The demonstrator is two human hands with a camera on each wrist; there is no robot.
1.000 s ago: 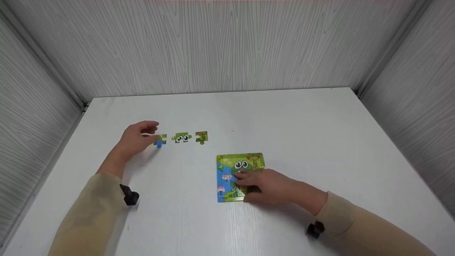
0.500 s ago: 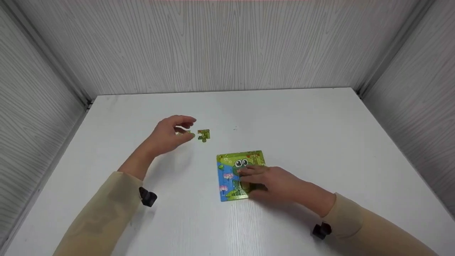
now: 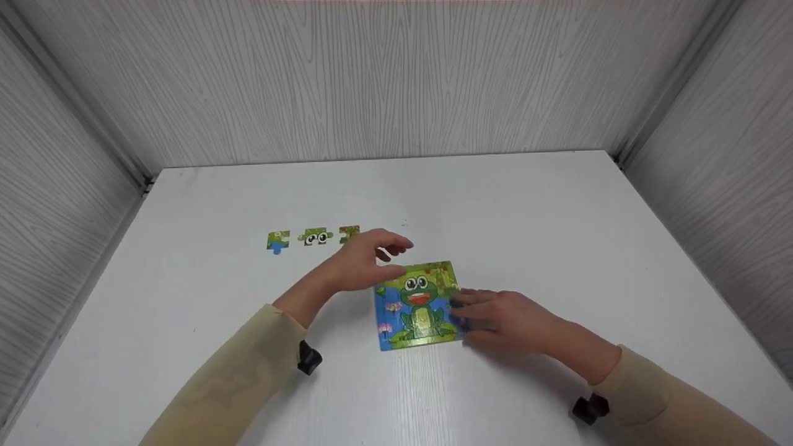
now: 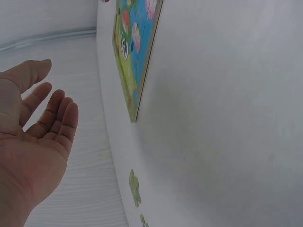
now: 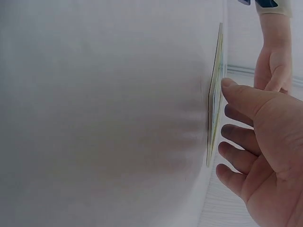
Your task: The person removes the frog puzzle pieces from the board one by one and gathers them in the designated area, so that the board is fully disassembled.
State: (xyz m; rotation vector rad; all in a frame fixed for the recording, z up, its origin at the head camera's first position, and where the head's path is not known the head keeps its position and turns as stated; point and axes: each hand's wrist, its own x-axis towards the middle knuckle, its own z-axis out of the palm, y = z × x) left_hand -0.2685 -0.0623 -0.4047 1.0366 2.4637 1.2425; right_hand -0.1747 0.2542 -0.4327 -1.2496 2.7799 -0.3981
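Note:
A square frog jigsaw puzzle (image 3: 421, 316) lies flat in front of me, its picture showing a green frog on blue and green. Over its far left corner hovers my left hand (image 3: 362, 260), fingers loosely bent and holding nothing; the left wrist view shows its bare palm. My right hand (image 3: 511, 322) is at the puzzle's right edge, fingertips overlapping that edge in the head view, with nothing gripped. Three loose puzzle pieces lie in a row behind to the left: a green and blue piece (image 3: 277, 240), an eyes piece (image 3: 315, 236), and a green piece (image 3: 349, 233) partly hidden by my left hand.
The white tabletop (image 3: 545, 217) is bounded by a grey wood-grain back panel (image 3: 396, 80) and side panels at left and right (image 3: 712, 161). Small black devices sit at both wrists, one by the left cuff (image 3: 308, 358).
My left hand has swept right, from the leftmost piece past the other pieces to the puzzle's corner. My right hand has slid right, off the frog picture to its edge.

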